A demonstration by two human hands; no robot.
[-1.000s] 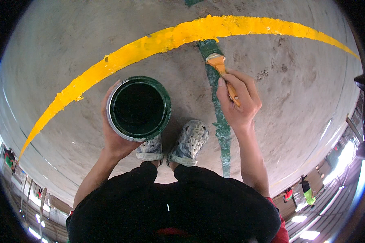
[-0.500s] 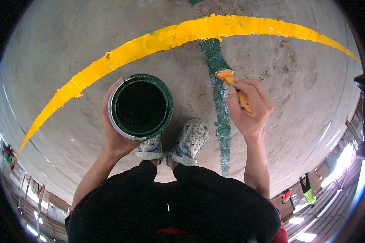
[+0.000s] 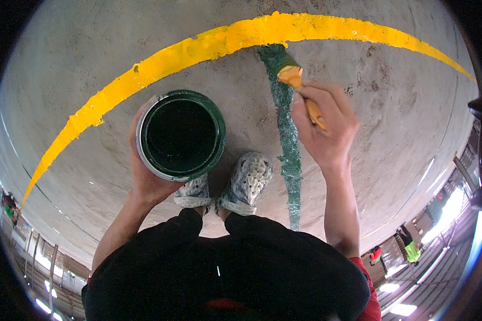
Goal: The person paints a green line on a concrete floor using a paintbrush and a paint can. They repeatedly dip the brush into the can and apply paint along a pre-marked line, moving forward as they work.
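Observation:
A round can of dark green paint is gripped from its left side and underneath by my left hand, its open top facing up. Green paint coats the inner rim. My right hand closes round the orange handle of a paintbrush. The brush's bristles, partly blurred, are over the upper part of a green painted line on the concrete floor. That line runs from just below a wide yellow line down toward my body, and its lower part looks thin and patchy.
My patterned clogs stand on the grey concrete floor, between the can and the green line. Other people are far off at the lower right, with more at the left edge. A dark post rises at the right rim.
The brush in my right hand has moved farther up the green line, and its head has turned a little. My left hand keeps holding the can; the whole view has shifted slightly.

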